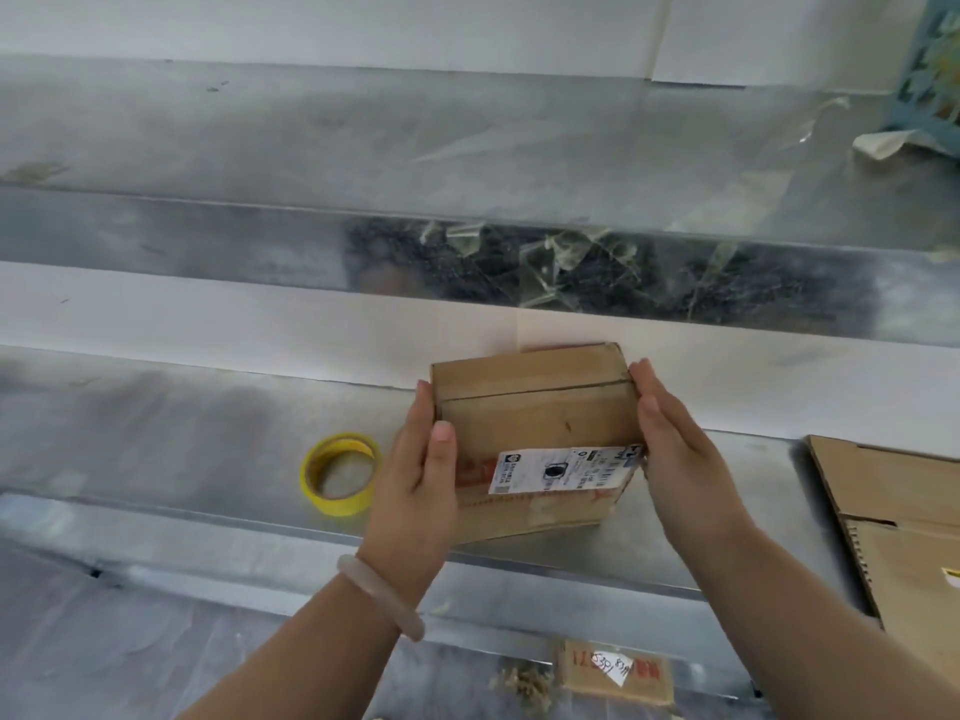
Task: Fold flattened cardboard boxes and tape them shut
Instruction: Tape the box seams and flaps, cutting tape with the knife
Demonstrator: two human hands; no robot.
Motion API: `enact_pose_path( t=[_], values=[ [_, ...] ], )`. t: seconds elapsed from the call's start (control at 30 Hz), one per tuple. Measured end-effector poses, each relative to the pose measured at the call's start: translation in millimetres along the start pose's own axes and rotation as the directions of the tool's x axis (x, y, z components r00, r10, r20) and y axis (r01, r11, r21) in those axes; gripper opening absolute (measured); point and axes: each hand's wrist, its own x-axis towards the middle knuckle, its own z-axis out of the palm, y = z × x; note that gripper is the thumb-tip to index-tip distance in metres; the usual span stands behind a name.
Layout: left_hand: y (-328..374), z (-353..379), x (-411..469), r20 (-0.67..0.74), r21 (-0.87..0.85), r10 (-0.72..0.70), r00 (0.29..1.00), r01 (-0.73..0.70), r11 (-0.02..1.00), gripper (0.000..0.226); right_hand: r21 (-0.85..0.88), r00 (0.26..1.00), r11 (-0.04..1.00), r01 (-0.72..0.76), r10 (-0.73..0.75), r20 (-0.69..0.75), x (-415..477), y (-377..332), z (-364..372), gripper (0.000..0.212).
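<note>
A small brown cardboard box (535, 407), folded up with its top flaps closed, stands on the metal shelf (182, 423). A white shipping label (561, 470) crosses its near face. My left hand (415, 480) holds the box's left side, fingers straight along the side and thumb on the front face. My right hand (675, 449) presses flat against the right side with straight fingers. A roll of yellow tape (340, 474) lies on the shelf just left of my left hand.
Flattened cardboard (904, 522) lies at the right end of the shelf. Another small box piece (615, 672) with a label sits on the floor below. Scraps of clear tape (550, 262) cling to the upper ledge. A patterned item (930, 75) stands far right.
</note>
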Motion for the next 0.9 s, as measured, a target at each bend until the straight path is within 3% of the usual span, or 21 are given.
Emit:
enact_pose_path(
  t=[0.2,0.33,0.43,0.5,0.53,0.63,0.67,0.8,0.9],
  values=[
    [16,5,10,0.031,0.003,-0.205,0.978,0.205,0.979,0.055,-0.041,0.985,0.985,-0.169,0.171,0.028,3,-11,5,0.05],
    [25,9,32,0.018,0.045,-0.318,0.948,0.317,0.947,0.064,-0.31,0.971,0.926,-0.217,0.236,0.024,22,-38,12,0.052],
    [25,16,55,-0.051,0.265,-0.345,0.937,0.346,0.9,0.089,-0.389,0.966,0.892,-0.231,0.257,0.017,29,-46,25,0.071],
    [25,20,56,-0.084,0.387,-0.287,0.954,0.296,0.873,0.083,-0.344,0.965,0.902,-0.262,0.253,-0.074,30,-36,29,0.082],
    [26,19,54,-0.089,0.419,-0.252,0.964,0.265,0.868,0.077,-0.314,0.966,0.914,-0.257,0.233,-0.112,30,-31,31,0.074],
    [23,18,54,-0.091,0.435,-0.196,0.976,0.216,0.874,0.053,-0.251,0.972,0.944,-0.214,0.179,-0.155,29,-24,33,0.023],
    [21,17,54,-0.098,0.42,-0.193,0.976,0.216,0.882,0.052,-0.229,0.973,0.952,-0.204,0.172,-0.153,29,-23,32,0.019],
    [19,17,53,-0.139,0.303,-0.172,0.975,0.207,0.93,0.045,-0.188,0.974,0.964,-0.188,0.159,-0.16,28,-17,29,0.028],
    [21,17,52,-0.141,0.167,-0.235,0.962,0.257,0.952,0.042,-0.185,0.97,0.961,-0.205,0.174,-0.168,30,-17,29,0.032]
  ],
)
